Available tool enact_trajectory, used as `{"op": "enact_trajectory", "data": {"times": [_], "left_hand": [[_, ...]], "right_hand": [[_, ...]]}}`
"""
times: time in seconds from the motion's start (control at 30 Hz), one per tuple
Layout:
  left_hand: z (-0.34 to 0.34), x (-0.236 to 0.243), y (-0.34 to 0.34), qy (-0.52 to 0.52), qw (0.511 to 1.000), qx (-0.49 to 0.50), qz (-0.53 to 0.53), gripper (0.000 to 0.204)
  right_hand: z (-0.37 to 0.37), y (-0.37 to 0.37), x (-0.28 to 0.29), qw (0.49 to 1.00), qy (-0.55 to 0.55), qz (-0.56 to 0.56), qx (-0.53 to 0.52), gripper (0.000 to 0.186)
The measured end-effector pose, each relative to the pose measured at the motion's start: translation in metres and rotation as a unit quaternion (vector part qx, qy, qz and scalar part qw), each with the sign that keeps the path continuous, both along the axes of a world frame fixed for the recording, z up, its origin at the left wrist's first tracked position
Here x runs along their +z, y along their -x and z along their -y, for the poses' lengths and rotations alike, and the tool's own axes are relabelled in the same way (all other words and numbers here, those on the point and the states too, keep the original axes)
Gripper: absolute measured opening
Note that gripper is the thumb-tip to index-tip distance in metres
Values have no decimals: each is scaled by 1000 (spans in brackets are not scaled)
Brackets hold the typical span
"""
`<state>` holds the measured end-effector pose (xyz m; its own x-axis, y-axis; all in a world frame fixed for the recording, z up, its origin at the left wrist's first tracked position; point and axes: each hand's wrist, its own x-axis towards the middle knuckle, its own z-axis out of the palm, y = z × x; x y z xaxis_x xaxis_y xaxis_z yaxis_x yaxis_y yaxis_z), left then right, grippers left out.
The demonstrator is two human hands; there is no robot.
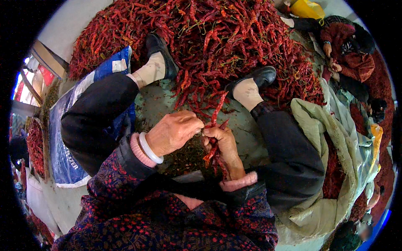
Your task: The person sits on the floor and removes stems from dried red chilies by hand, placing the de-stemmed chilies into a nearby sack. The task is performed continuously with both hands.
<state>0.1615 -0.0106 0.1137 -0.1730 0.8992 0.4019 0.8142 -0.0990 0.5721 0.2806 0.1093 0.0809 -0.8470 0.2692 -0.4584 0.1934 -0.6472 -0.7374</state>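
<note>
My right hand grips a small bunch of dried red chilies, one long pepper sticking up past the thumb. My left hand, with a white bangle on its wrist, is closed in a pinch against the right thumb at the side of the bunch; whatever sits between those fingertips is too small to make out. Beyond both hands a big heap of red chilies lies between and past my feet, with bits of stalk on the floor below my hands.
A blue-and-white sack lies by my left leg, an open pale woven sack holding chilies by my right. Other people sit along the right. A yellow bag is at the back; more chilies are at the far left.
</note>
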Motion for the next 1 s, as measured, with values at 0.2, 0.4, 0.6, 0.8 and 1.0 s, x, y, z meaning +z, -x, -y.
{"op": "enact_trajectory", "data": {"times": [0.2, 0.4, 0.6, 0.8, 1.0], "left_hand": [[1, 1, -7, 6, 997, 39, -67, 12], [-2, -8, -19, 25, 993, 115, 2, 6], [3, -7, -28, 79, 961, 187, 189, 8], [12, -10, -29, 154, 787, 196, 564, 8], [24, -29, -21, 126, 551, 139, 813, 13]], "right_hand": [[2, -1, 2, 997, -57, -22, -49, 11], [7, 0, 4, 990, -125, -26, -57, 8], [13, -4, -7, 971, -225, -53, -63, 8], [15, -6, -10, 881, -464, -93, -10, 8], [18, -4, -10, 777, -607, -167, 5, 13]]}}
